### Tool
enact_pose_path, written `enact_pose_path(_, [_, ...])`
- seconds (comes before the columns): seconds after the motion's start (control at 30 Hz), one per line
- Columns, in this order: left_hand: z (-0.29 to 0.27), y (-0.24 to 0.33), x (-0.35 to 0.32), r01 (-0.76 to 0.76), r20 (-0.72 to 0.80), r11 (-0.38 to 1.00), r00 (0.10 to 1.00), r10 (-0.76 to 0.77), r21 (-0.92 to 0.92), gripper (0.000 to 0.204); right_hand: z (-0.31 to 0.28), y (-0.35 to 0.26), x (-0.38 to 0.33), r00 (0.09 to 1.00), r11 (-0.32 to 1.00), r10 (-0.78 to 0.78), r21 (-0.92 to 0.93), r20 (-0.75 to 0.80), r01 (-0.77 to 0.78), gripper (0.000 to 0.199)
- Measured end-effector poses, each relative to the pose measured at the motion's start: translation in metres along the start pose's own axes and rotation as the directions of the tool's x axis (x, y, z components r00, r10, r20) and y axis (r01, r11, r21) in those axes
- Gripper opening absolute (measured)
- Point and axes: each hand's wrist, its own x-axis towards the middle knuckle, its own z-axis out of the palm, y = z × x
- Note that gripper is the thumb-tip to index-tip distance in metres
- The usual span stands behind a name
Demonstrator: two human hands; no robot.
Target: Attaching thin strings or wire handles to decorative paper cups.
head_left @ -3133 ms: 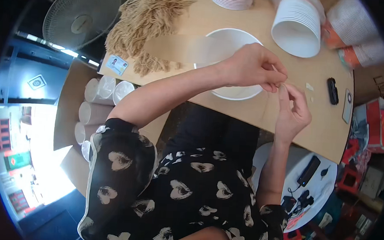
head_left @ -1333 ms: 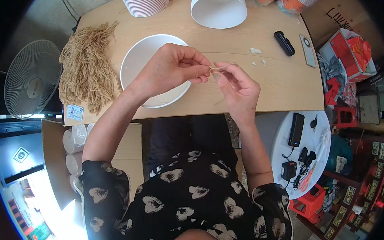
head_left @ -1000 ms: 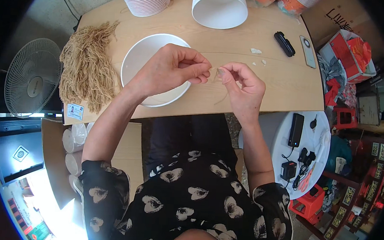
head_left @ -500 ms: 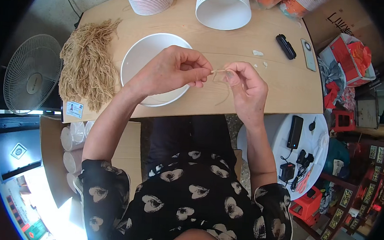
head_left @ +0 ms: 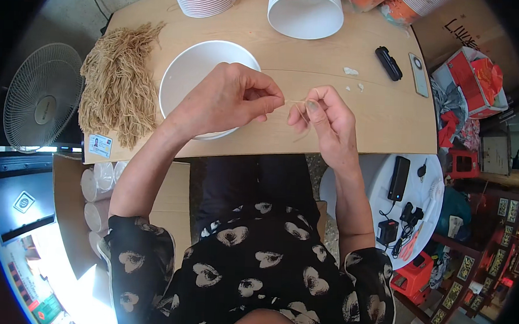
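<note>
Closest in, two bare hands work over the front edge of the desk (head_left: 385, 121). The left hand (head_left: 224, 98) has thumb and forefinger pressed together, apparently pinching one end of a thin tan strand (head_left: 296, 102); the right hand (head_left: 333, 125) has it clamped between thumb and forefinger, other fingers curled loosely below. And there's the strand, short and fine, bridging the small gap between the fingertips, a limp tail hanging under the right hand!

It looks next to weightless, soft, with no stiffness to speak of, so it should bend wherever it's let go. Dry fibre, by the look of it, so not too slippery, though one hard tug might fray or snap it. Best hold: fingertip pinches close to each end, light and even.

Just beyond, partly behind the left hand, a white bowl (head_left: 185, 67) sits on the desk; to its left, a shaggy tan yarn bundle (head_left: 119, 87). Farther right, pale scraps (head_left: 350, 71); at the back, a stack of white tubs (head_left: 305, 15), mouth turned this way.
</note>
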Motion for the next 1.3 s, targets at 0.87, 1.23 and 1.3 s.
enact_pose_path(0.87, [0.013, -0.015, -0.013, -0.237, -0.286, 0.969, 0.935, 0.207, -0.075, 0.014, 0.026, -0.001, 0.014, 0.967, 0.959, 0.217, 0.211, -0.13, -0.187, 0.013])
enact_pose_path(1.23, [0.006, -0.023, -0.012, -0.184, -0.242, 0.961, 0.961, 0.132, -0.206, 0.011, 0.026, -0.014, 0.019, 0.968, 0.969, 0.18, 0.202, -0.173, -0.144, 0.017])
enact_pose_path(1.3, [0.002, -0.015, -0.012, -0.093, -0.132, 0.985, 0.988, 0.074, -0.148, 0.014, 0.024, -0.017, 0.025, 0.969, 0.964, 0.166, 0.237, -0.182, -0.121, 0.019])
